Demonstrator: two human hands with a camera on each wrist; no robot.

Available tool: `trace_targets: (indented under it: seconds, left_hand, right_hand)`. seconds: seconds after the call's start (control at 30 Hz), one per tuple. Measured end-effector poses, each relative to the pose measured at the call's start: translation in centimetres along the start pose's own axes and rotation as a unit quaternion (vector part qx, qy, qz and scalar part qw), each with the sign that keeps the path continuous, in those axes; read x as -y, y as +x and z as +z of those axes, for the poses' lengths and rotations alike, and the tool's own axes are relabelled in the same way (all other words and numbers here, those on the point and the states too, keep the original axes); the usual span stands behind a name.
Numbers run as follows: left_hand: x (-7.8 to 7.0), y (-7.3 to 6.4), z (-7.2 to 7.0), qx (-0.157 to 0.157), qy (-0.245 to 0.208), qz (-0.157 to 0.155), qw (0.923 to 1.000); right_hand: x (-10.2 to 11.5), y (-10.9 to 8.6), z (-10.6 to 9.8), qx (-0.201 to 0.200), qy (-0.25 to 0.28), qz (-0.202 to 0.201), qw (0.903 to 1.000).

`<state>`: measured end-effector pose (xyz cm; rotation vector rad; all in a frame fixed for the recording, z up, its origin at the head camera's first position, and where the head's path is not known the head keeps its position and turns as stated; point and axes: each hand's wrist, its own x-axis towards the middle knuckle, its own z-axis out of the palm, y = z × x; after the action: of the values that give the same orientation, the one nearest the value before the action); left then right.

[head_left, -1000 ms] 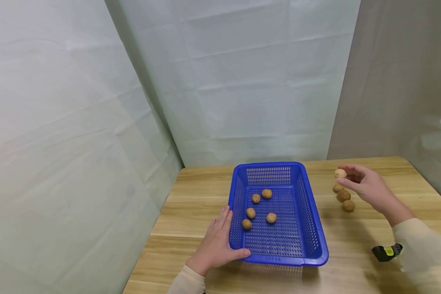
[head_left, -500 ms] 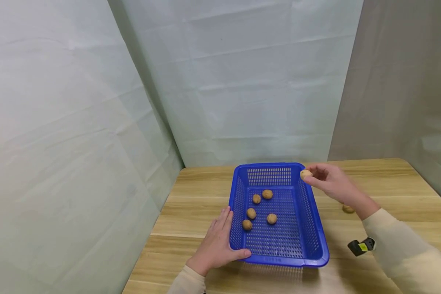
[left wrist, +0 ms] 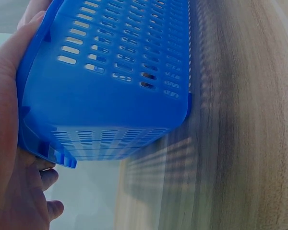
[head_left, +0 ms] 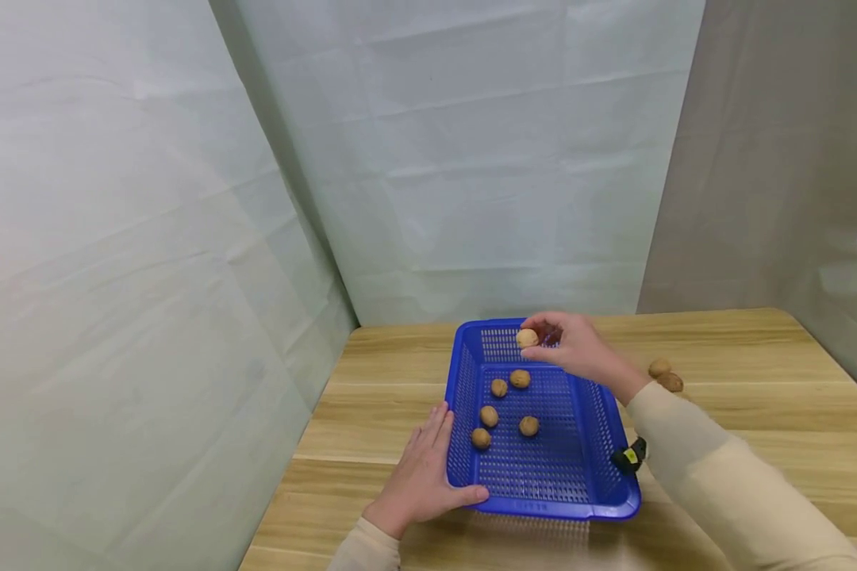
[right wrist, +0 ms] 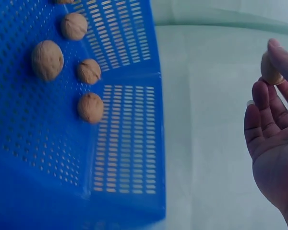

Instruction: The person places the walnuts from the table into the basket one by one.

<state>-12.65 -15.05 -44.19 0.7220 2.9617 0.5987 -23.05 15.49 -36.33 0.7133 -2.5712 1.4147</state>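
Observation:
Between the thumb and fingertips of my right hand [head_left: 574,347] is a pale walnut [head_left: 527,339], held above the far end of a blue plastic basket [head_left: 543,507]. The right wrist view also shows this pinched walnut [right wrist: 270,69]. Several walnuts lie inside the basket, among them a walnut [head_left: 529,426] near the middle and a walnut [head_left: 481,438] by the left wall. My left hand [head_left: 421,476] rests on the basket's near left corner, its fingers straight along the left rim and its thumb on the front rim. In the left wrist view the basket's perforated wall [left wrist: 110,96] fills the middle.
On the wooden table [head_left: 371,396], right of the basket, lie a walnut [head_left: 659,367] and a darker walnut [head_left: 670,382] by my right sleeve [head_left: 728,468]. The sleeve may hide more there. Pale cloth [head_left: 486,198] hangs behind the table and on the left.
My right hand has carried the pale walnut leftward, from beside the loose walnuts on the table to above the basket. My left hand and the basket stay in place.

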Motion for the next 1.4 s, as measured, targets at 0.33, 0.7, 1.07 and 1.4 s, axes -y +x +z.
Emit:
trace_targets:
  seconds: [0.33, 0.7, 1.07, 1.4]
  left_hand:
    - [-0.1, 0.0, 0.1, -0.001, 0.001, 0.0, 1.0]
    - [-0.4, -0.1, 0.1, 0.006, 0.003, 0.0, 1.0]
    - [0.0, 0.1, 0.1, 0.003, -0.001, 0.002, 1.0]
    - [0.2, 0.1, 0.1, 0.005, -0.001, 0.001, 1.0]
  right_hand:
    - [-2.3, 2.9, 3.9, 0.113, -0.053, 0.052, 0.9908]
    - [-5.4, 2.6, 6.6, 0.186, -0.063, 0.083, 0.977]
    - [-6.0, 2.6, 7.3, 0.222, -0.125, 0.089, 0.9628]
    - [-5.8, 2.7, 8.1, 0.26, -0.112, 0.073, 0.9562]
